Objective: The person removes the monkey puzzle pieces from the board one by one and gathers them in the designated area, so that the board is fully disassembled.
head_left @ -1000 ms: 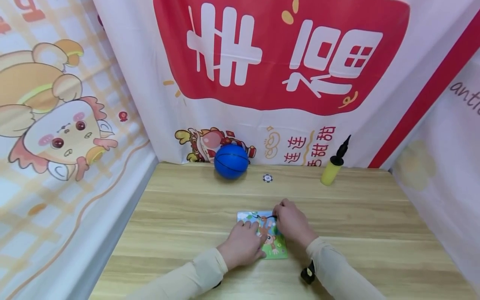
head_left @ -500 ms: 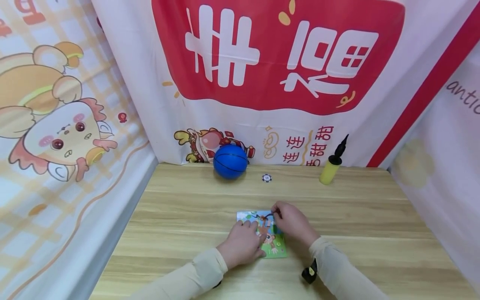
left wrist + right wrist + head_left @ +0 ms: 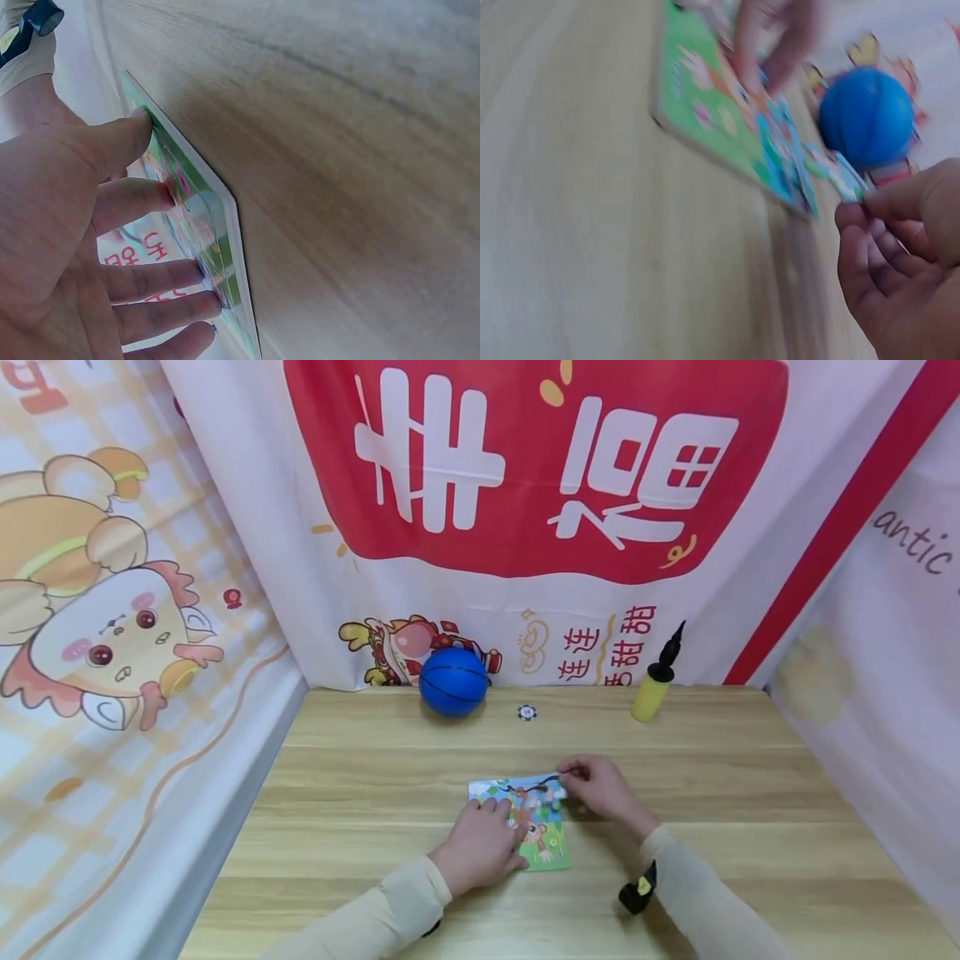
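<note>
A jigsaw puzzle board (image 3: 553, 858) with a monkey picture on green and blue lies on the wooden table. My left hand (image 3: 480, 847) rests on its left part, and the left wrist view shows the fingers fairly straight with tips on the picture. At the upper right corner, my right hand (image 3: 602, 792) pinches a puzzle piece (image 3: 846, 181) between thumb and index finger. The right wrist view has that piece raised and tilted beside the board's far edge; blur hides whether it still touches neighbouring pieces.
A blue toy basketball (image 3: 453, 682) stands at the table's back, near the printed cloth backdrop (image 3: 517, 556). Right of it lies a small poker chip (image 3: 527, 712). A yellow hand pump (image 3: 651, 697) with a black top stands at the back right.
My right hand has moved a little right, away from the board, and a piece at the upper right corner has come up with it. My left hand has stayed on the board.
</note>
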Tool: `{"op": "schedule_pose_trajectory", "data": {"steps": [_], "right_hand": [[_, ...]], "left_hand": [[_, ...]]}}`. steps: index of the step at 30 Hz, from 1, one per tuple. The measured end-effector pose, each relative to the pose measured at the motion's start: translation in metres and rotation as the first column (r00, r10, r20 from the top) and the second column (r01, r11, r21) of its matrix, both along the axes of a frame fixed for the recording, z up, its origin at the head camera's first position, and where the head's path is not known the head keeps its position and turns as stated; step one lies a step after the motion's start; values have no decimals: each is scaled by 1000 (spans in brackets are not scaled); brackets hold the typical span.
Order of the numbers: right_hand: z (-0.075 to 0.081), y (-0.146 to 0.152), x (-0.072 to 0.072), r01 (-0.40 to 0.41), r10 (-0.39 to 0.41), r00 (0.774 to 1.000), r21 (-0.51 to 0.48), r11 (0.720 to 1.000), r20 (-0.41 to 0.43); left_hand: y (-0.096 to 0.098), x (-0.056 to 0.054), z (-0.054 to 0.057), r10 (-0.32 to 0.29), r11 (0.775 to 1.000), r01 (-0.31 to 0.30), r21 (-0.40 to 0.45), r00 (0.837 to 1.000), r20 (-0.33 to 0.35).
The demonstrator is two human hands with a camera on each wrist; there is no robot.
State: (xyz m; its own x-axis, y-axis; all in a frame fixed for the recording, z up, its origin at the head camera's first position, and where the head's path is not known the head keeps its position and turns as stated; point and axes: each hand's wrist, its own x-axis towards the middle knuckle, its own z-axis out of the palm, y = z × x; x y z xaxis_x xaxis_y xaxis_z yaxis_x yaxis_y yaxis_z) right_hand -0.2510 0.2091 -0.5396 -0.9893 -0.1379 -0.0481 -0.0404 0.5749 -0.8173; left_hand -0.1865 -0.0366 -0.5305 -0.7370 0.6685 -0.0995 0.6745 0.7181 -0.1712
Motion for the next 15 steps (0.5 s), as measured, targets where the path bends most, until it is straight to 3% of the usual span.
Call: {"op": "schedule_pose_trajectory", "data": {"steps": [7,15], "right_hand": [[13,75,4,57,-29,988,-179,982,154],[35,137,8,93,-61,976,-146,985,211]], "left_hand": [[-1,1,-2,-8,1000,8,8,1000,15],[-6,-1,-5,-1,1000,0,18,1000,20]]}}
